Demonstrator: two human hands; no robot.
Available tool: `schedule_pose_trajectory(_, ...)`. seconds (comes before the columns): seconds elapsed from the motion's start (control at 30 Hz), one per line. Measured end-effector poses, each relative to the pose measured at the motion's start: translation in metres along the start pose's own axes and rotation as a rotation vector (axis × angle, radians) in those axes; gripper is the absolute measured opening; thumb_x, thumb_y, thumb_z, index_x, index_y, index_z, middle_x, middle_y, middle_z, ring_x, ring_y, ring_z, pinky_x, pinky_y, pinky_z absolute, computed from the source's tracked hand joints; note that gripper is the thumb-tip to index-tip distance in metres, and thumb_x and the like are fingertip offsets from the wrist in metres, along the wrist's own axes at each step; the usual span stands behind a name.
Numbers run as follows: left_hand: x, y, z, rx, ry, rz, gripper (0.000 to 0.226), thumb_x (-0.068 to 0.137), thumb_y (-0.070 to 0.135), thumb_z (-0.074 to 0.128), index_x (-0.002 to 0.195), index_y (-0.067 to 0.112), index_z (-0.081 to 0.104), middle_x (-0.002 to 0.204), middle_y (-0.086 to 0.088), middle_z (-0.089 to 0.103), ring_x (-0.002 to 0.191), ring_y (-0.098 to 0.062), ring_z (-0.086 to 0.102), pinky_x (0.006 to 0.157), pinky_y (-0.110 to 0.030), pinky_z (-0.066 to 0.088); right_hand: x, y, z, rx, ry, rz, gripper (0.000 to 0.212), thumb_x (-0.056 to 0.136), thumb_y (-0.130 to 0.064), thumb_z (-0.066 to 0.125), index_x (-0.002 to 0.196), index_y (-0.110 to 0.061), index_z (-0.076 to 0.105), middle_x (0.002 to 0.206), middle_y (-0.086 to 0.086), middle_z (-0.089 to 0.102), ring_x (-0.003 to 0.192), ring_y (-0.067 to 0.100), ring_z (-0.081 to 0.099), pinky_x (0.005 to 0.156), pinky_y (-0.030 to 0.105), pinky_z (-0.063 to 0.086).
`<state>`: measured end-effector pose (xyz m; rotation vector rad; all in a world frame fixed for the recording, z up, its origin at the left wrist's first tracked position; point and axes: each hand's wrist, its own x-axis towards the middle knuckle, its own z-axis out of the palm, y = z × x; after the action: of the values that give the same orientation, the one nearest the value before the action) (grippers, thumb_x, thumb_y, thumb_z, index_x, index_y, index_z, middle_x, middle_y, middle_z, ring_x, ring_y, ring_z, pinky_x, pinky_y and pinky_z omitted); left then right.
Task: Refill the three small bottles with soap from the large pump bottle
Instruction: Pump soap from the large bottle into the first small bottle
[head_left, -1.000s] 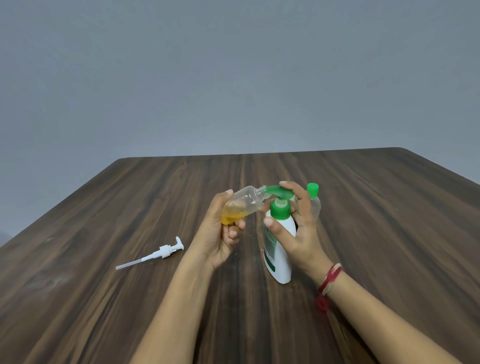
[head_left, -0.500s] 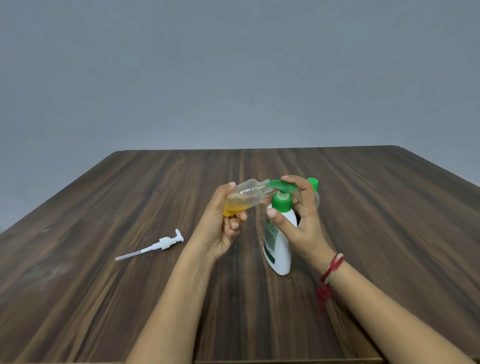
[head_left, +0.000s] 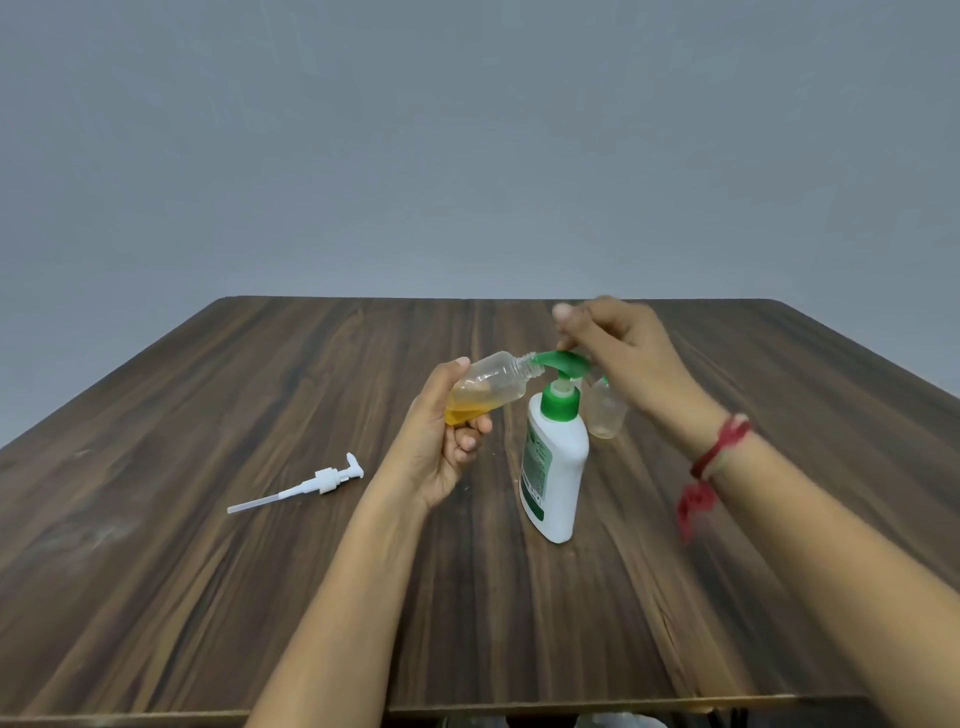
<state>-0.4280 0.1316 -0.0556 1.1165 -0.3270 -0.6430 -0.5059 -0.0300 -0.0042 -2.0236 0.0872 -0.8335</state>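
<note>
Left hand (head_left: 441, 447) grips tilted small clear bottle (head_left: 493, 379), amber soap (head_left: 462, 413) pooled inside, mouth at green nozzle (head_left: 563, 359) of white pump bottle (head_left: 558, 467). Right hand (head_left: 623, 353) blurred, grip unclear.

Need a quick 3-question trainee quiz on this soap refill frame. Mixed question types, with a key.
1. True or false: the small bottle gripped by the left hand has its cap on.
2. What lies loose on the table, left of both arms? A) green cap B) white pump with dip tube C) funnel
3. Fill in: the liquid pooled in the held bottle is ___ in colour.

Key:
1. False. Its open neck sits at the green nozzle of the large pump bottle.
2. B
3. Amber
</note>
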Motion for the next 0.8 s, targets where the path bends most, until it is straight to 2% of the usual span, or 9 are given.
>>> schedule_pose_trajectory(0.1, 0.000, 0.000, -0.001, -0.008, -0.011, 0.009, 0.032, 0.093, 0.043, 0.046, 0.089, 0.013, 0.058, 0.046, -0.001, 0.051, 0.028, -0.003, 0.035, 0.027, -0.010, 0.024, 0.019, -0.020, -0.001, -0.156, -0.166, 0.175, 0.043, 0.090, -0.035, 0.059, 0.057, -0.006, 0.062, 0.075, 0.019, 0.069, 0.068, 0.018, 0.056, 0.071, 0.033, 0.046)
schedule_pose_trajectory(0.2, 0.000, 0.000, -0.001, -0.014, -0.011, 0.003, 0.032, 0.092, 0.043, 0.047, 0.089, 0.013, 0.058, 0.046, -0.001, 0.051, 0.028, -0.003, 0.036, 0.027, -0.010, 0.024, 0.033, -0.026, 0.005, -0.230, -0.244, 0.306, 0.043, 0.091, -0.032, 0.056, 0.053, -0.013, 0.056, 0.064, 0.011, 0.063, 0.053, 0.014, 0.049, 0.056, 0.023, 0.041)
schedule_pose_trajectory(0.37, -0.001, 0.000, -0.001, -0.020, -0.007, 0.003, 0.032, 0.093, 0.043, 0.046, 0.093, 0.013, 0.059, 0.046, -0.001, 0.051, 0.028, -0.003, 0.036, 0.027, -0.010, 0.024, 0.046, -0.031, 0.016, -0.284, -0.317, 0.462, 0.022, 0.098, -0.022, 0.043, 0.088, -0.010, 0.056, 0.073, 0.003, 0.052, 0.053, 0.012, 0.042, 0.028, 0.009, 0.027)
schedule_pose_trajectory(0.43, 0.000, 0.000, -0.001, -0.016, 0.000, 0.001, 0.032, 0.093, 0.043, 0.046, 0.094, 0.013, 0.059, 0.046, -0.001, 0.051, 0.028, -0.002, 0.035, 0.027, -0.010, 0.023, 0.047, -0.029, 0.021, -0.436, -0.412, 0.466, 0.017, 0.098, -0.021, 0.041, 0.099, -0.013, 0.056, 0.078, 0.003, 0.051, 0.054, 0.011, 0.040, 0.032, 0.014, 0.031)
schedule_pose_trajectory(0.5, 0.000, 0.000, -0.001, -0.011, 0.006, 0.003, 0.032, 0.092, 0.043, 0.047, 0.093, 0.013, 0.059, 0.046, -0.001, 0.051, 0.028, -0.002, 0.034, 0.027, -0.010, 0.021, 0.047, -0.027, 0.024, -0.521, -0.473, 0.449, 0.018, 0.098, -0.019, 0.040, 0.101, -0.010, 0.056, 0.084, 0.004, 0.053, 0.060, 0.013, 0.044, 0.047, 0.019, 0.035)
schedule_pose_trajectory(0.57, 0.001, -0.001, -0.002, 0.006, 0.016, 0.015, 0.032, 0.092, 0.043, 0.048, 0.092, 0.013, 0.059, 0.046, -0.001, 0.050, 0.028, -0.002, 0.032, 0.027, -0.011, 0.019, 0.048, -0.022, 0.026, -0.561, -0.461, 0.425, 0.029, 0.097, -0.021, 0.040, 0.108, -0.001, 0.059, 0.100, 0.009, 0.057, 0.082, 0.021, 0.054, 0.065, 0.025, 0.042)
schedule_pose_trajectory(0.63, 0.000, -0.001, -0.001, 0.033, 0.030, 0.025, 0.031, 0.092, 0.042, 0.048, 0.091, 0.013, 0.059, 0.046, -0.001, 0.049, 0.028, -0.003, 0.031, 0.027, -0.011, 0.018, 0.045, -0.019, 0.026, -0.684, -0.448, 0.386, 0.034, 0.097, -0.023, 0.038, 0.112, -0.003, 0.061, 0.111, 0.011, 0.059, 0.096, 0.027, 0.055, 0.075, 0.032, 0.042)
schedule_pose_trajectory(0.73, 0.000, -0.002, -0.001, 0.059, 0.053, 0.020, 0.031, 0.092, 0.041, 0.047, 0.088, 0.013, 0.058, 0.045, -0.001, 0.048, 0.028, -0.003, 0.030, 0.028, -0.011, 0.017, 0.042, -0.015, 0.024, -0.745, -0.408, 0.365, 0.030, 0.093, -0.026, 0.039, 0.101, -0.009, 0.062, 0.096, 0.006, 0.059, 0.076, 0.020, 0.053, 0.064, 0.029, 0.040)
schedule_pose_trajectory(0.8, 0.000, -0.002, 0.000, 0.042, 0.046, 0.014, 0.031, 0.092, 0.042, 0.047, 0.086, 0.013, 0.056, 0.045, -0.001, 0.048, 0.028, -0.003, 0.030, 0.028, -0.011, 0.016, 0.045, -0.016, 0.023, -0.778, -0.403, 0.342, 0.028, 0.092, -0.030, 0.040, 0.095, -0.012, 0.060, 0.094, 0.006, 0.060, 0.076, 0.019, 0.053, 0.064, 0.029, 0.040)
